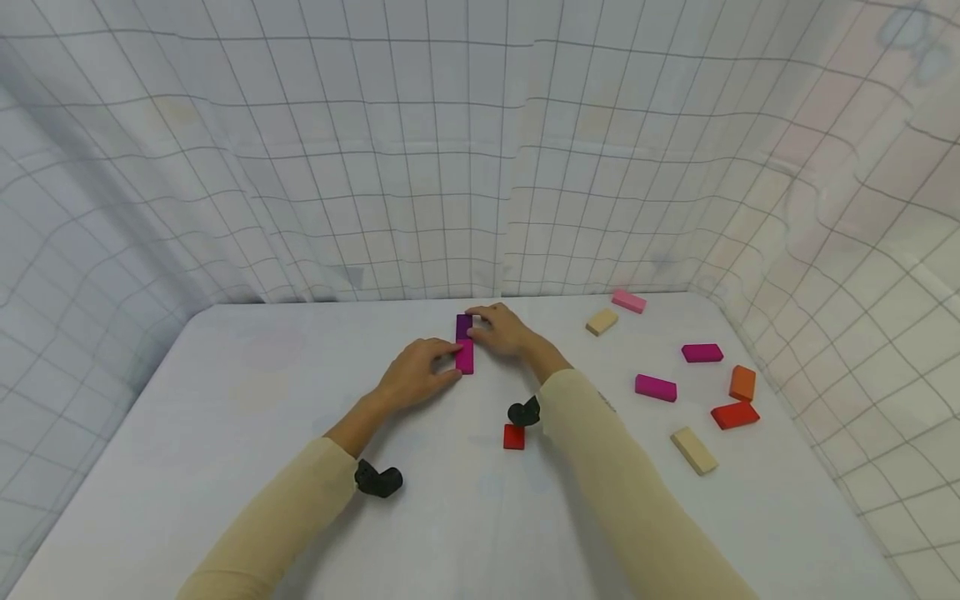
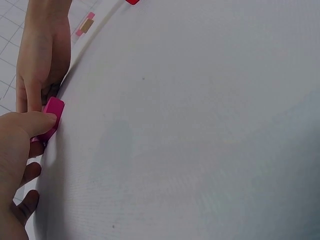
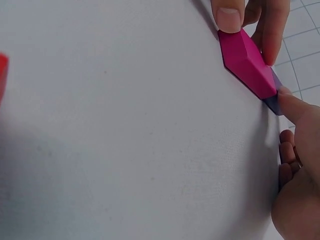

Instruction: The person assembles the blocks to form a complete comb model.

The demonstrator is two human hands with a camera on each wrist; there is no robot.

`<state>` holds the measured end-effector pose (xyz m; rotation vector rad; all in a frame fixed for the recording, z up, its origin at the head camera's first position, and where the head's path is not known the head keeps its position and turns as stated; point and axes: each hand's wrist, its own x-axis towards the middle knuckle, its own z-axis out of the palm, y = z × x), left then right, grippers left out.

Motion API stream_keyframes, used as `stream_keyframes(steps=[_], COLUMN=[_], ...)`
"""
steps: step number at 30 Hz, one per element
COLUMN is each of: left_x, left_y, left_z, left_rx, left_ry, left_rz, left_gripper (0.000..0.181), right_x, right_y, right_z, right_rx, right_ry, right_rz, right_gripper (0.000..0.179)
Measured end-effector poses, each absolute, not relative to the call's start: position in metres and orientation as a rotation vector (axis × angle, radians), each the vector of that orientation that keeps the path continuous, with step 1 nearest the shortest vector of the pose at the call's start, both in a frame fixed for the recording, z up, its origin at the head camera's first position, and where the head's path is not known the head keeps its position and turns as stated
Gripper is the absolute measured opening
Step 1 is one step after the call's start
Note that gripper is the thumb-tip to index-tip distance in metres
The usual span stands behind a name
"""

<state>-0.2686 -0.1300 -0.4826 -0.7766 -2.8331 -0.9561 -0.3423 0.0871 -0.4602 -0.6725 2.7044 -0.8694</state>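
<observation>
A magenta block and a dark purple block lie end to end in a line on the white table. My left hand pinches the magenta one, thumb at its near end and a finger by its far end, as the right wrist view shows. From the right, my right hand holds the purple block between thumb and index finger. Only a sliver of the purple block appears beyond the magenta block in the right wrist view. In the left wrist view, the hands hide it.
A red square block lies near my right forearm. Scattered at the right are several blocks, among them a magenta one, an orange one and a cream one. A grid-patterned white curtain hangs behind the table.
</observation>
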Motion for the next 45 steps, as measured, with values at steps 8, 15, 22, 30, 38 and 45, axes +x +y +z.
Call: stream_keyframes(steps=[8, 15, 22, 30, 38, 45], left_x=[-0.275, -0.296, -0.306, -0.309, -0.31, -0.309], left_y=[-0.128, -0.13, -0.134, -0.135, -0.132, -0.13], left_z=[-0.479, -0.477, -0.479, -0.481, -0.484, -0.484], left_rx=[-0.726, -0.74, -0.802, -0.825, -0.796, -0.79], left_ry=[-2.818, -2.794, -2.836, -2.87, -2.878, -2.868], left_rz=[-1.049, -1.083, -1.056, -1.016, -1.035, -1.041], left_gripper=[0.051, 0.053, 0.053, 0.052, 0.052, 0.052], right_x=[-0.341, -0.34, -0.331, -0.316, -0.304, -0.289], right_y=[0.099, 0.131, 0.167, 0.193, 0.215, 0.237], right_z=[-0.45, -0.431, -0.422, -0.406, -0.397, -0.391], right_rx=[-0.608, -0.629, -0.686, -0.695, -0.723, -0.759], right_ry=[2.671, 2.699, 2.73, 2.752, 2.768, 2.761], right_rz=[-0.922, -0.953, -1.002, -1.008, -1.021, -1.03], right_gripper=[0.057, 0.057, 0.053, 0.05, 0.049, 0.049])
